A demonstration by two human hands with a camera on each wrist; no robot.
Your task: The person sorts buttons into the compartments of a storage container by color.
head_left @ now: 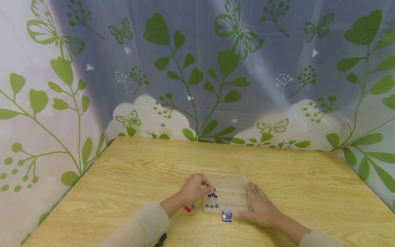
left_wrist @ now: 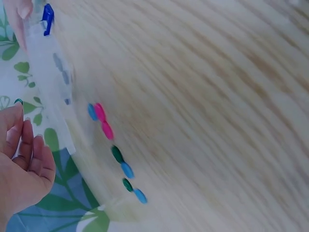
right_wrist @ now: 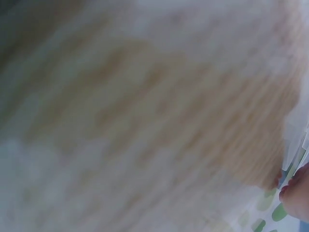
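Observation:
Over the left part of a clear plastic compartment box [head_left: 226,187], my left hand [head_left: 196,187] pinches a small dark green disc [left_wrist: 18,101] between thumb and fingertip. Several dark discs [head_left: 213,195] lie in one compartment under that hand, and grey-looking discs [head_left: 212,206] sit in the front left one. A blue-purple latch [head_left: 226,216] sticks out at the box's front. My right hand [head_left: 262,207] rests against the box's right side with fingers fairly straight, its thumb near the front edge. In the right wrist view only part of that hand [right_wrist: 297,193] shows.
Left of the box, loose pink discs [left_wrist: 103,121], blue discs [left_wrist: 127,170] and green discs [left_wrist: 117,154] lie on the wooden table [head_left: 139,164]. A black object [head_left: 161,240] shows at the bottom edge by the left sleeve. A patterned curtain [head_left: 197,68] hangs behind the table.

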